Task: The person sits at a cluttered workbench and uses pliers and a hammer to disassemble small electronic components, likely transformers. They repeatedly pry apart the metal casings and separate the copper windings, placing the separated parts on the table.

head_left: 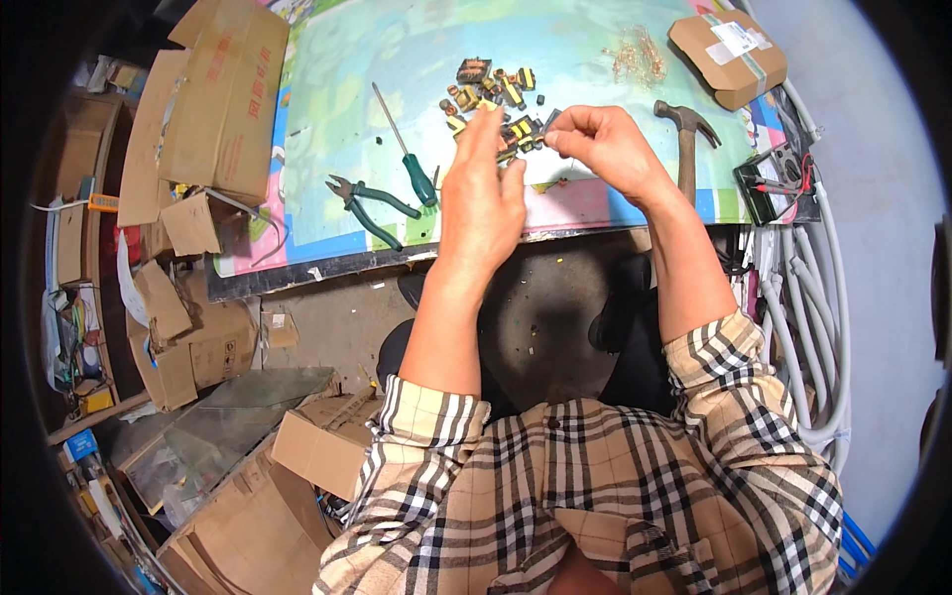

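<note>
The two hands are apart, both over the worktop (327, 99). The left hand (481, 193) is extended with its fingers straight, alongside a pile of small coil parts (512, 95) in black, yellow and copper. The right hand (605, 149) has thumb and forefinger brought together at a dark part on the pile's right edge; whether they grip it cannot be told. Left of the pile: green-handled screwdriver (416, 179) and pliers (352, 194). Right: hammer (685, 144). Beyond the right hand: copper wire scraps (638, 59), near a cardboard box (716, 50).
</note>
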A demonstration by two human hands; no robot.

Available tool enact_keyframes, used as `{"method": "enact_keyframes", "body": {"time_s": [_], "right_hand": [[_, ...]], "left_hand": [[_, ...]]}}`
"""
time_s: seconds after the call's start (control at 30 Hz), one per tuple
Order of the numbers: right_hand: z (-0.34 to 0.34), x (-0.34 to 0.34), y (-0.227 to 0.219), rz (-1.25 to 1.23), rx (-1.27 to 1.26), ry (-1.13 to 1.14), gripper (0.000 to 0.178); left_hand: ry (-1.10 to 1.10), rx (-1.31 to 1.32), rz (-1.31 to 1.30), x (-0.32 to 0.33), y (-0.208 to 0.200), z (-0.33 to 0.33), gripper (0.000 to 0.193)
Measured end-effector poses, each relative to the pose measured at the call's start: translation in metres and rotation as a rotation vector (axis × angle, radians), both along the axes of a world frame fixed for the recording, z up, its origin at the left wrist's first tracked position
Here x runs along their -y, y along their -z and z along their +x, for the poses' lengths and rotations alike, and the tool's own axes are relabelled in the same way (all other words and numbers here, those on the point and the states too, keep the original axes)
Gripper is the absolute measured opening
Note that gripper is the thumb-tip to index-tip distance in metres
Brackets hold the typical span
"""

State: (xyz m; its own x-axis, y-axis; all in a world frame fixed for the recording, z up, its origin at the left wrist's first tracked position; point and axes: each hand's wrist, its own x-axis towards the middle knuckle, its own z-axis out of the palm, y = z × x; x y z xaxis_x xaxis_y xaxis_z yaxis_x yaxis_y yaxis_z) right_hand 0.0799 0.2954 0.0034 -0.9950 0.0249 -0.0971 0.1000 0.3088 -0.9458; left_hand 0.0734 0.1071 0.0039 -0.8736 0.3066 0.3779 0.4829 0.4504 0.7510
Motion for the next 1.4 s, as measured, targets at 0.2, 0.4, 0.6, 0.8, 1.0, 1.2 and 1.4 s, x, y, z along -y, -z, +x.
{"method": "enact_keyframes", "body": {"time_s": [0.2,0.4,0.6,0.8,1.0,1.2,1.4], "right_hand": [[0.002,0.016,0.001,-0.137,-0.06,-0.066,0.017],[0.004,0.023,-0.006,0.159,-0.122,0.024,0.018],[0.006,0.025,-0.004,0.188,-0.146,0.011,0.016],[0.001,0.017,0.001,0.078,-0.14,0.058,0.018],[0.0,0.009,0.001,-0.016,-0.107,-0.011,0.019],[0.001,-0.001,-0.003,0.1,-0.009,-0.209,0.018],[-0.001,-0.012,-0.004,-0.078,-0.007,0.095,0.017]], "left_hand": [[-0.099,0.166,0.008,-0.002,0.006,0.0,0.015],[-0.148,0.151,-0.026,-0.004,0.006,0.001,0.013],[-0.169,0.141,0.057,-0.001,-0.005,0.0,0.014],[-0.048,0.219,-0.067,0.009,-0.005,0.0,0.01],[-0.146,0.27,-0.093,0.026,0.001,-0.015,0.014],[-0.117,0.384,0.136,0.038,-0.008,-0.017,0.013],[-0.047,0.369,-0.186,0.033,-0.017,-0.01,0.014]]}}
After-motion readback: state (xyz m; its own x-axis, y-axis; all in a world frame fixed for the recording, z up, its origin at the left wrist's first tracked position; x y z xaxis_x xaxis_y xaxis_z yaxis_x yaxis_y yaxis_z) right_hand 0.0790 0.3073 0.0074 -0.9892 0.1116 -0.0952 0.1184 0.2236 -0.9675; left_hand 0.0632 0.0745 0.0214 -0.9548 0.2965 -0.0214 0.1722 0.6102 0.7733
